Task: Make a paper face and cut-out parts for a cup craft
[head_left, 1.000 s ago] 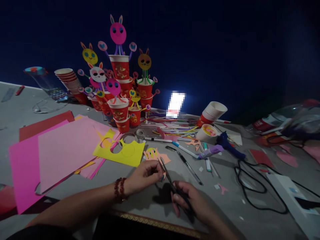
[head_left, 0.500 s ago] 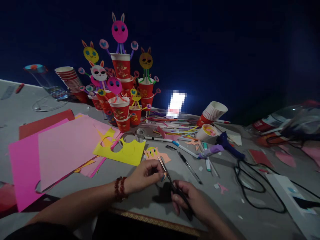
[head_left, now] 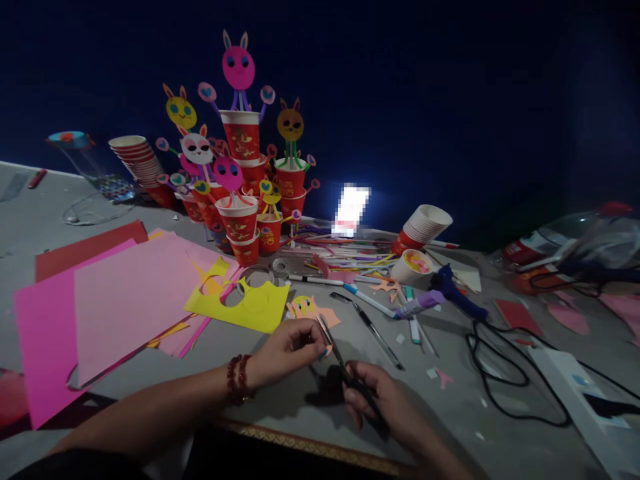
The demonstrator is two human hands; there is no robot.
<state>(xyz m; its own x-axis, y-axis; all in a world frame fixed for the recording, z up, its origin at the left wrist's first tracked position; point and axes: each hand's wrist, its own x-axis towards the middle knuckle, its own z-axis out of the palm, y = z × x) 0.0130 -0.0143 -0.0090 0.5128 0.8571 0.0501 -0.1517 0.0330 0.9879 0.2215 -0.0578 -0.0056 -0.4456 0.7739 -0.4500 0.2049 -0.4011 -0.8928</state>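
My left hand (head_left: 295, 348) is closed in a pinch on a small orange paper piece (head_left: 327, 351) with a bit of blue on it. My right hand (head_left: 373, 395) is wrapped round the black handles of a pair of scissors (head_left: 338, 355), whose blades point up and away, right beside the paper piece. Just beyond my left hand lie peach paper scraps (head_left: 327, 316) and a yellow paper face (head_left: 303, 305). A black pen (head_left: 377, 333) rests to the right of the blades.
Red paper cups with paper animal figures (head_left: 239, 227) stand stacked at the back. Coloured paper sheets (head_left: 130, 293) and a cut yellow sheet (head_left: 260, 310) lie left. At right are a glue gun (head_left: 457, 293), its black cable (head_left: 500, 400) and a white power strip (head_left: 585, 407).
The scissor blades are closer together than before. Both hands stay in nearly the same place, and the whole view has shifted very slightly.
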